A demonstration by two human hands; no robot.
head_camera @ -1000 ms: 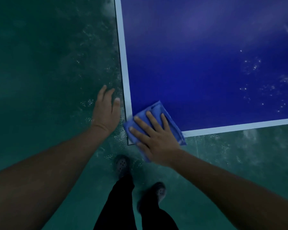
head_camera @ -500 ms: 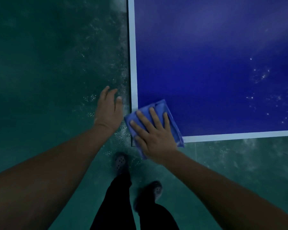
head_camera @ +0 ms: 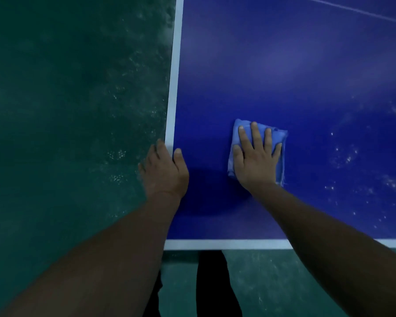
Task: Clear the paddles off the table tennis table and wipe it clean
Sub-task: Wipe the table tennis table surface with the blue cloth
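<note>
Blue table tennis surface [head_camera: 284, 65], its near-left corner over a green floor [head_camera: 66, 110], being wiped.

The right hand [head_camera: 255, 161], fingers spread flat, presses a folded blue cloth [head_camera: 281, 138] near that corner; its long axis runs near to far. The left hand [head_camera: 164, 170] grips the left edge. White specks [head_camera: 345, 156] lie to the right; a narrow stroke could miss them or the cloth could bunch.

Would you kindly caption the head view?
Right hand presses folded blue cloth on blue table-tennis table; left hand grips its edge.
</note>
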